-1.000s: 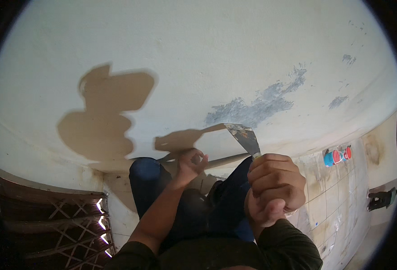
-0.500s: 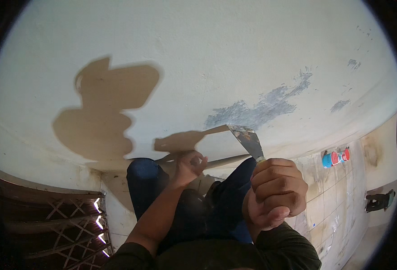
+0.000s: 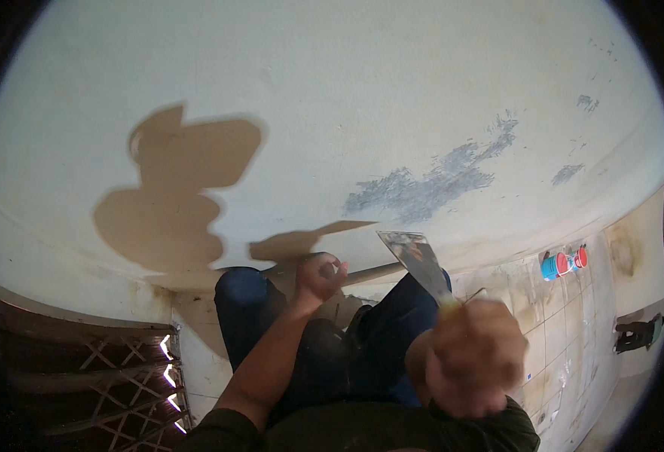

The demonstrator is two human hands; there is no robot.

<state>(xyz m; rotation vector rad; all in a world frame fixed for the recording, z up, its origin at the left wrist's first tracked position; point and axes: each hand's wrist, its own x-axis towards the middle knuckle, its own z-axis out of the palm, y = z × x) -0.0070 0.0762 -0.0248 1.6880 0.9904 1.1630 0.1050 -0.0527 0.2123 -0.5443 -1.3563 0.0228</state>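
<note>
Your right hand (image 3: 476, 355) is gripping a scraper (image 3: 421, 262) off the wall (image 3: 347, 83); grey patches (image 3: 433, 184) are showing, most is remaining pale. I cannot tell if your left hand (image 3: 319, 277) is holding anything.

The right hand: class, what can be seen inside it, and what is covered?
The right hand, blurred, is closed around a scraper. Its blade and a short yellowish bit of handle show; the rest of the handle is hidden.
</note>
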